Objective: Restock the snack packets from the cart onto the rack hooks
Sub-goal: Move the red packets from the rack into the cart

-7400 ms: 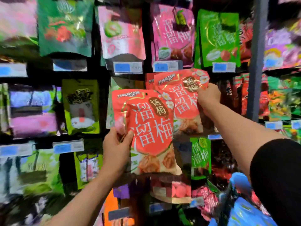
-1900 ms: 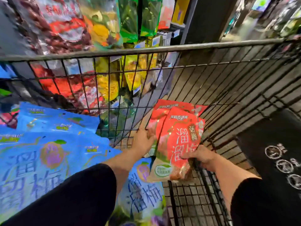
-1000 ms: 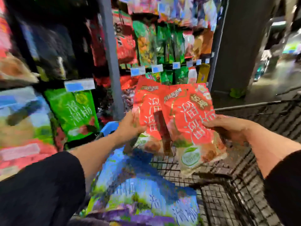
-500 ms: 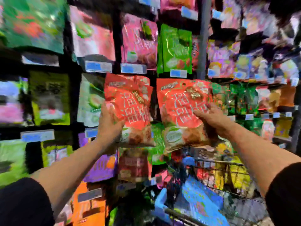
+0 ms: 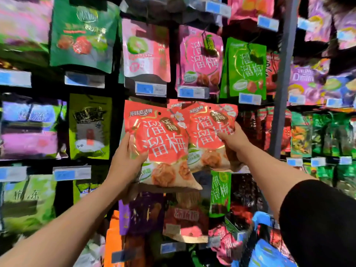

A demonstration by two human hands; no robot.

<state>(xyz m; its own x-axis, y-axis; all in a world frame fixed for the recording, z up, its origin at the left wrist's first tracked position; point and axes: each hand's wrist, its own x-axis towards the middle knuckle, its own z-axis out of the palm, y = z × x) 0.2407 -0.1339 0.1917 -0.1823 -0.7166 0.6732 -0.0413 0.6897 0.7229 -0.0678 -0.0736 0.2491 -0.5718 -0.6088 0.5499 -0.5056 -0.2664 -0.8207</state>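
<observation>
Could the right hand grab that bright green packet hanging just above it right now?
Probably not yet. The right hand already grips a red packet, so its fingers are occupied. The green packet hangs uncovered above it, with nothing in between, so the path looks free once the hand is emptied.

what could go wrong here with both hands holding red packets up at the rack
1. The left packet overlaps the right packet, so their hang holes could be hard to line up with a hook.
2. The left hand and right hand each grip one edge only; a packet may slip.
</observation>
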